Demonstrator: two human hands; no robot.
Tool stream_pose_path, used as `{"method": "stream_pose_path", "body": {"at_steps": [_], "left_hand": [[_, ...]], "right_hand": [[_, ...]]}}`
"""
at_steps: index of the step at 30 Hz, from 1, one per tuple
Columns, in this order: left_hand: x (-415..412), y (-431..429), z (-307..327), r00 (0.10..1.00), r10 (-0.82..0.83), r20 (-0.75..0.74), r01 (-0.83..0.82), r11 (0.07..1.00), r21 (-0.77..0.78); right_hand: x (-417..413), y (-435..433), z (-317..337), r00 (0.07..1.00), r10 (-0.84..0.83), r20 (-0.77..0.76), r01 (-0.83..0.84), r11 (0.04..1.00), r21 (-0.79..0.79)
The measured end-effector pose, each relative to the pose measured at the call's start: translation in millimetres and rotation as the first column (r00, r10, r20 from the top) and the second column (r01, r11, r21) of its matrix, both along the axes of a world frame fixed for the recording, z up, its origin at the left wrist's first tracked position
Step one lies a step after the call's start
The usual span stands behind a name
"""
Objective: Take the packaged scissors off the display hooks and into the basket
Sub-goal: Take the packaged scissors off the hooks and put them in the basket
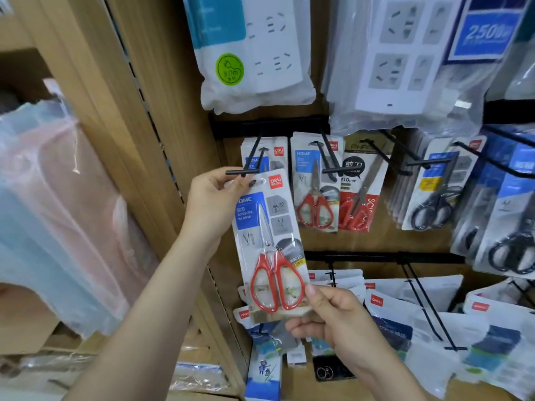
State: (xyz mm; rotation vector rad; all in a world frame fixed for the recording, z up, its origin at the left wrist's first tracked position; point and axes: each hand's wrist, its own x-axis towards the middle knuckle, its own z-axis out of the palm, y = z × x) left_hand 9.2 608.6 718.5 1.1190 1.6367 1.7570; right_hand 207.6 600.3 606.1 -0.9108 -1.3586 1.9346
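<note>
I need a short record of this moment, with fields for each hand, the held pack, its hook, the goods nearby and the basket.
left hand: pinches the top corner of the red scissors pack
right hand: pinches the pack's bottom edge
held pack: upright, its top at the front tip of the hook; cannot tell if fully off
hook: black, similar packs hang behind on it
nearby goods: second red pack on the next hook, black-handled scissors further right, power strips above
basket: not in view
</note>
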Motion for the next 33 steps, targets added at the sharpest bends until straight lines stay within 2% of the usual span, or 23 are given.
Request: {"method": "stream_pose_path", "body": {"at_steps": [7, 10, 14, 17, 26, 30, 33], "left_hand": [[-5, -6, -23, 0.996, -0.008, 0.086, 0.010, 1.000, -0.026], [-8, -8, -31, 1.000, 0.017, 0.022, -0.015, 0.997, -0.069], [-13, 4, -30, 0.989, 0.122, -0.079, -0.125, 0.991, -0.037], [-16, 22, -32, 0.985, 0.126, -0.114, -0.134, 0.989, -0.062], [-39, 76, -34, 0.946, 0.127, -0.298, -0.159, 0.984, -0.083], [-41, 92, -31, 0.981, 0.065, -0.185, -0.072, 0.997, -0.030], [-42, 102, -31, 0.982, 0.104, -0.157, -0.113, 0.992, -0.051]], "right_hand": [[-2, 0, -3, 0.986, -0.128, -0.107, 0.126, 0.992, -0.021], [-5, 1, -4, 0.978, -0.167, -0.124, 0.166, 0.986, -0.025], [-13, 7, -5, 0.965, -0.234, -0.122, 0.231, 0.972, -0.032], [-20, 14, -8, 0.957, -0.273, -0.099, 0.269, 0.962, -0.047], [-30, 43, -7, 0.989, -0.149, 0.020, 0.149, 0.988, -0.031], [-22, 45, -6, 0.988, -0.151, 0.037, 0.152, 0.988, -0.031], [-10, 41, -2, 0.986, -0.154, 0.063, 0.154, 0.988, 0.002]]}}
